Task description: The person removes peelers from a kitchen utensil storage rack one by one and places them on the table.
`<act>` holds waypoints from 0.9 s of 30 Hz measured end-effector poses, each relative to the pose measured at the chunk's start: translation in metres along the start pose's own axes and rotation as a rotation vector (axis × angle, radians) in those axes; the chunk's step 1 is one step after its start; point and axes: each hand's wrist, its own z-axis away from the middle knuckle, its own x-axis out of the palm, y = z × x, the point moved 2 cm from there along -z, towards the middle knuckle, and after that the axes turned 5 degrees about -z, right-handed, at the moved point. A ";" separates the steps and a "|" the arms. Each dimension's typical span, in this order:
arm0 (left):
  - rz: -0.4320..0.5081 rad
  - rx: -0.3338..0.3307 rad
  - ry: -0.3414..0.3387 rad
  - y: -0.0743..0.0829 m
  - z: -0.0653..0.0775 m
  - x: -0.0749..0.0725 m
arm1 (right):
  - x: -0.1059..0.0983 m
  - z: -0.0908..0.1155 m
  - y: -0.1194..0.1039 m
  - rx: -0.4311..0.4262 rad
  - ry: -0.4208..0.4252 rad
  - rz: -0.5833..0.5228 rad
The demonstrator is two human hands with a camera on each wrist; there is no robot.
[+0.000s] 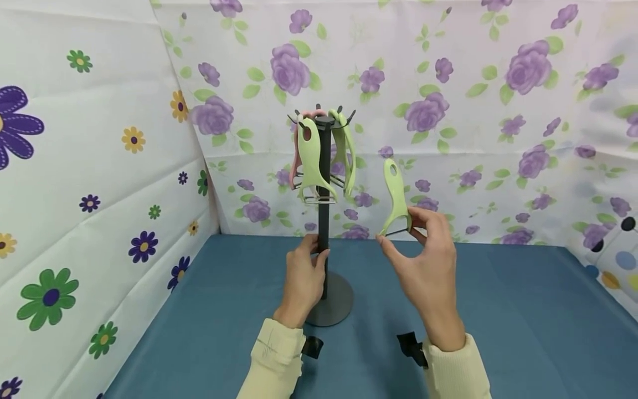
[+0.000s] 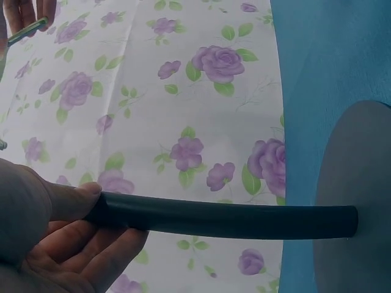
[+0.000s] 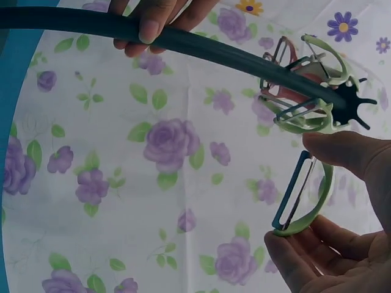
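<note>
A dark utensil stand with a round base [image 1: 336, 302] rises upright from the table. My left hand [image 1: 305, 274] grips its post [image 2: 226, 218] low down, thumb on one side and fingers on the other. My right hand [image 1: 431, 266] pinches a light green peeler [image 1: 395, 191] by the two ends of its head, handle pointing up, to the right of the stand. In the right wrist view the blade [image 3: 293, 192] of that peeler spans between thumb and fingers. On the stand's hooks hang green peelers [image 1: 311, 155] and pink ones [image 1: 295, 158], partly hidden behind each other.
A blue cloth [image 1: 498, 310] covers the table. Behind it hangs a white sheet with purple flowers [image 1: 528, 66], and a flowered sheet [image 1: 99, 166] closes the left side. Black straps [image 1: 412, 349] sit at both wrists. Bare dark hooks [image 1: 351, 116] show at the stand's top right.
</note>
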 end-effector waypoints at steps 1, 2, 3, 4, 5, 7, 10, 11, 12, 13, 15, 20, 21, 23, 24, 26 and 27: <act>-0.001 0.000 -0.001 0.000 0.000 -0.001 | 0.001 0.000 0.001 0.008 -0.008 0.002; -0.003 -0.002 -0.002 0.000 0.001 -0.001 | 0.002 0.000 0.002 0.013 -0.016 0.007; -0.006 -0.004 -0.002 -0.001 0.001 -0.002 | 0.003 0.000 0.002 0.018 -0.026 0.007; -0.010 -0.006 0.000 -0.001 0.002 -0.002 | 0.004 0.000 0.003 0.020 -0.034 0.006; -0.013 -0.010 0.001 -0.002 0.002 -0.003 | 0.005 0.001 0.004 0.022 -0.043 0.007; -0.017 -0.012 0.002 -0.002 0.003 -0.004 | 0.007 0.001 0.005 0.027 -0.052 0.005; -0.020 -0.006 -0.001 -0.001 0.002 -0.002 | 0.007 0.000 0.008 0.033 -0.052 0.007; -0.018 -0.005 -0.004 0.000 0.001 -0.001 | 0.006 -0.001 0.009 0.035 -0.050 0.009; -0.014 -0.004 -0.007 0.001 0.000 0.000 | 0.005 -0.002 0.010 0.038 -0.047 0.012; -0.013 -0.001 -0.006 0.001 -0.001 0.000 | 0.006 -0.003 0.010 0.039 -0.046 0.014; -0.013 0.001 -0.003 0.001 -0.002 0.000 | 0.006 -0.004 0.011 0.040 -0.046 0.019; -0.013 -0.008 0.008 0.002 -0.001 0.000 | 0.007 -0.004 0.013 0.054 -0.050 0.028; -0.012 -0.009 0.008 0.002 -0.001 0.000 | 0.007 -0.003 0.014 0.058 -0.049 0.031; -0.009 -0.008 0.004 0.002 0.000 0.001 | 0.008 -0.002 0.016 0.062 -0.045 0.035; -0.010 -0.006 0.002 0.002 0.001 0.001 | 0.008 -0.002 0.017 0.064 -0.043 0.038; -0.009 -0.006 0.002 0.002 0.001 0.001 | 0.008 -0.002 0.018 0.061 -0.039 0.043; -0.009 -0.005 0.003 0.001 0.001 0.001 | 0.008 -0.002 0.019 0.060 -0.036 0.046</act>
